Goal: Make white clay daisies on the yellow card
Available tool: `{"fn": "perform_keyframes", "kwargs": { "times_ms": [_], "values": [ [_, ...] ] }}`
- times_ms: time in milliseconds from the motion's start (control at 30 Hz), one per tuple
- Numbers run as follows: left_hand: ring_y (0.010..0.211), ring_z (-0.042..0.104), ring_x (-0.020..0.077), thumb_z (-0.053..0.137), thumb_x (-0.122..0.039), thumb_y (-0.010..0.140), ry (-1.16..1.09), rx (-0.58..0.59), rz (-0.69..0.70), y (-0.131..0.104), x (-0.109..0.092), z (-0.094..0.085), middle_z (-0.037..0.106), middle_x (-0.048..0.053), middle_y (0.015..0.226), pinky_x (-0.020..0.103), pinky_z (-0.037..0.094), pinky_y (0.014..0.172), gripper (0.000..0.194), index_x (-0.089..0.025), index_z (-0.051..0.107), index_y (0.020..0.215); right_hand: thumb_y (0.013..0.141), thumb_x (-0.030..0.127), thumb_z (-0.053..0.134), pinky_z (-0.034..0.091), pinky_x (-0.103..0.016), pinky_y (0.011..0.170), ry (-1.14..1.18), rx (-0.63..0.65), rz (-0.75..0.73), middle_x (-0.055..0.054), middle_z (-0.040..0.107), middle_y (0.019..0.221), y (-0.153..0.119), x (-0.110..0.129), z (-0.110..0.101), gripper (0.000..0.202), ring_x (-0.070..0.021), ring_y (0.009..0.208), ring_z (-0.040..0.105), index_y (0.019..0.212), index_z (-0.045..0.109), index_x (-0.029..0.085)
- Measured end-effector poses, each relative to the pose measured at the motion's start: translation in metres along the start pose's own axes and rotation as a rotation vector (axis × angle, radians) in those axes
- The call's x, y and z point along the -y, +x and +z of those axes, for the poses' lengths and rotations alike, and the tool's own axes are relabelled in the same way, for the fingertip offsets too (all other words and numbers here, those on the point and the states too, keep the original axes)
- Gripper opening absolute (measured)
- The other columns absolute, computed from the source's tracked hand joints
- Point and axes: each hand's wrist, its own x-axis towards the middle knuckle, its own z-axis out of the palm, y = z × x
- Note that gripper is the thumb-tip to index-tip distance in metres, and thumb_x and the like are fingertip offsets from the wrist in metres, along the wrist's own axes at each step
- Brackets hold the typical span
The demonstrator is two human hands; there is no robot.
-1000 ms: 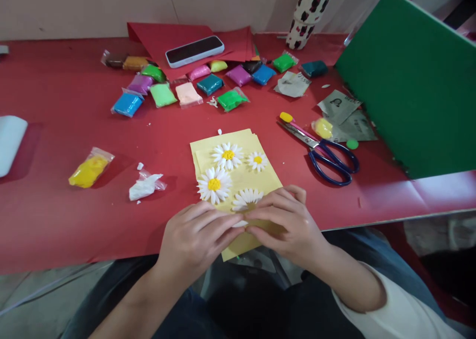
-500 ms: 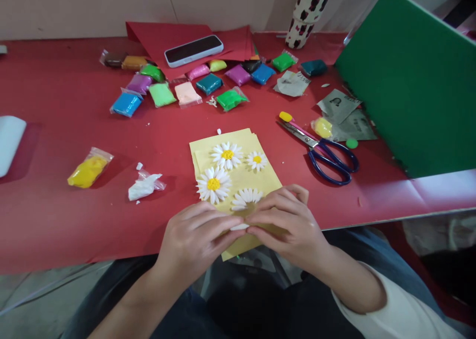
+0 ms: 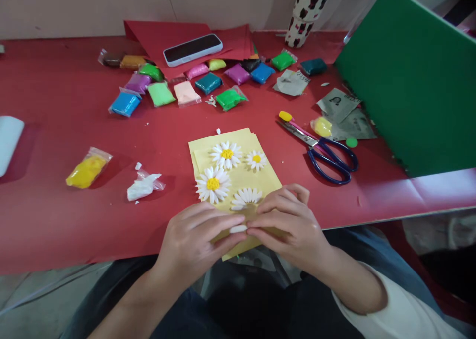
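Observation:
A small white clay petal (image 3: 238, 229) lies between my two hands, above the lower part of the yellow paper (image 3: 263, 181). My left hand (image 3: 191, 236) pinches it between thumb and fingers. At its right end, my right hand (image 3: 292, 225) is closed with thumb and forefinger against the tip. Just beyond my fingers, a half ring of white petals (image 3: 246, 199) rests on the paper. Three white clay daisies with yellow centres, including the left daisy (image 3: 212, 184), the top daisy (image 3: 226, 154) and the small daisy (image 3: 256, 160), lie farther up.
White clay (image 3: 143, 186) in torn wrap and a yellow clay packet (image 3: 87, 171) lie left. Scissors (image 3: 316, 145) are at right, beside a green board (image 3: 409, 91). Several coloured clay packets (image 3: 160, 94), a phone (image 3: 193, 50) and a patterned tumbler (image 3: 307, 16) stand behind.
The white petal shows more between my fingers, its broader side now visible. My hands have barely moved; the flowers and paper stay where they were.

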Motion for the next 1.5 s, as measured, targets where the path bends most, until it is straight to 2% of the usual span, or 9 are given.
{"fn": "perform_keyframes", "kwargs": {
  "times_ms": [67,267,500,600,700,767,1000,1300,1500],
  "values": [
    [0.068,0.066,0.0112,0.069,-0.036,0.084,0.000,0.002,-0.004,-0.001,0.000,0.000,0.075,0.000,0.079,0.022,0.053,0.063,0.021,-0.020,0.068,0.097,0.083,0.027,0.071,0.032,-0.037,0.082,0.004,0.004,0.000,0.003,0.069,0.075,0.000,0.000,0.000,0.007,-0.0121,0.074,0.061,0.076,0.071,0.027],
    [0.066,0.065,0.0118,0.069,-0.029,0.084,-0.019,0.006,0.000,-0.003,0.000,0.000,0.074,-0.001,0.075,0.023,0.052,0.062,0.011,-0.020,0.068,0.088,0.082,0.031,0.073,0.032,-0.037,0.083,0.016,0.036,0.007,0.004,0.069,0.075,0.001,0.001,-0.001,0.004,-0.0119,0.074,0.060,0.084,0.072,0.028],
    [0.073,0.068,0.0112,0.071,-0.034,0.082,-0.018,0.018,-0.015,-0.001,0.002,-0.004,0.076,0.000,0.086,0.021,0.053,0.069,0.024,-0.019,0.067,0.100,0.084,0.028,0.070,0.033,-0.037,0.083,0.014,-0.013,0.003,0.004,0.069,0.074,0.001,0.000,-0.001,0.008,-0.0122,0.073,0.062,0.076,0.072,0.027],
    [0.073,0.067,0.0101,0.072,-0.029,0.081,-0.032,0.020,-0.022,-0.001,0.003,-0.007,0.076,0.000,0.083,0.019,0.052,0.069,0.019,-0.020,0.068,0.097,0.084,0.028,0.070,0.033,-0.037,0.083,0.011,-0.019,0.006,0.004,0.069,0.074,0.001,0.000,-0.003,0.009,-0.0123,0.073,0.062,0.075,0.071,0.027],
    [0.068,0.064,0.0095,0.073,-0.026,0.081,-0.041,0.023,-0.016,-0.001,0.004,-0.008,0.074,-0.002,0.076,0.019,0.051,0.066,0.012,-0.019,0.069,0.091,0.084,0.031,0.070,0.033,-0.038,0.085,0.011,-0.001,0.019,0.003,0.071,0.077,0.001,0.000,-0.003,0.003,-0.0129,0.075,0.063,0.084,0.071,0.028],
    [0.065,0.063,0.0097,0.072,-0.026,0.081,-0.035,0.021,-0.012,-0.002,0.003,-0.008,0.073,-0.002,0.073,0.020,0.050,0.064,0.011,-0.020,0.069,0.089,0.083,0.034,0.070,0.033,-0.038,0.086,0.013,0.016,0.021,0.003,0.071,0.079,0.001,0.001,-0.002,0.010,-0.0133,0.076,0.063,0.091,0.071,0.027],
    [0.070,0.066,0.0097,0.068,-0.033,0.085,-0.067,0.076,-0.006,-0.001,0.005,-0.010,0.075,-0.002,0.081,0.019,0.052,0.067,0.016,-0.022,0.068,0.096,0.085,0.030,0.070,0.033,-0.038,0.085,-0.001,0.016,0.000,0.003,0.069,0.077,0.001,0.000,-0.003,0.003,-0.0125,0.076,0.062,0.085,0.072,0.029],
    [0.070,0.068,0.0097,0.067,-0.034,0.085,-0.040,0.048,0.017,0.002,0.005,-0.010,0.075,-0.001,0.078,0.019,0.053,0.067,0.017,-0.019,0.068,0.092,0.085,0.031,0.069,0.031,-0.038,0.087,0.001,0.054,-0.002,0.004,0.068,0.077,0.002,0.000,-0.006,0.003,-0.0129,0.079,0.061,0.085,0.072,0.029],
    [0.067,0.069,0.0115,0.067,-0.033,0.085,-0.025,0.042,-0.001,0.003,0.003,-0.014,0.075,0.000,0.077,0.021,0.054,0.064,0.013,-0.021,0.068,0.091,0.085,0.031,0.069,0.032,-0.037,0.085,0.004,0.063,-0.003,0.004,0.068,0.077,0.002,0.002,-0.006,0.004,-0.0125,0.079,0.061,0.084,0.072,0.028]
  ]
}}
